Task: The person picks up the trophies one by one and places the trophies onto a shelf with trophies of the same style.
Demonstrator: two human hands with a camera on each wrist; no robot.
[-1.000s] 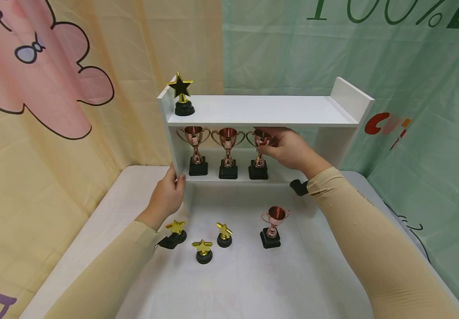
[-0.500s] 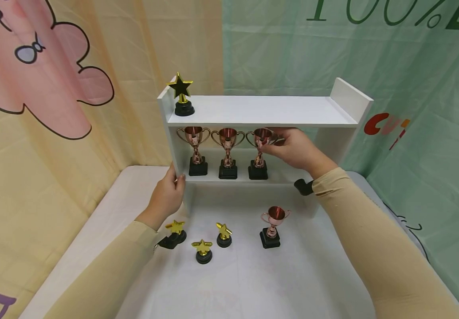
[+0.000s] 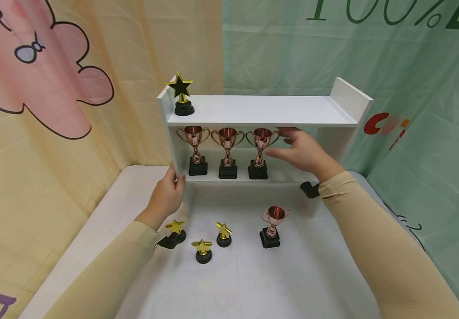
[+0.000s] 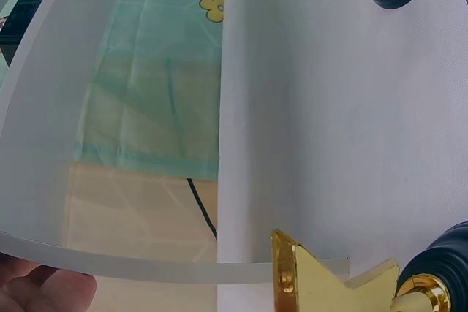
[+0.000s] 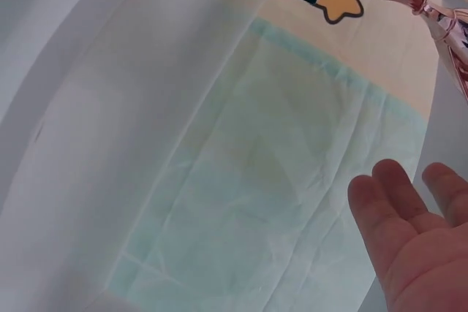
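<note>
"What is hanging around the white table (image 3: 253,283)?"

"On the left, pale yellow fabric (image 3: 133,102) is showing a pink cartoon figure (image 3: 49,79); behind and along the right, green fabric (image 3: 273,57) is carrying dark lettering (image 3: 394,22)."

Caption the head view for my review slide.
A left hand grips the white shelf; the right hand hovers empty beside three shelved trophy cups.

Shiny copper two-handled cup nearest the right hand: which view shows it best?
Head view: the shiny copper two-handled cup appears whole, with its black square base. Right wrist view crops its bowl; left wrist view shows only trophy fragments, which one unclear.
</note>
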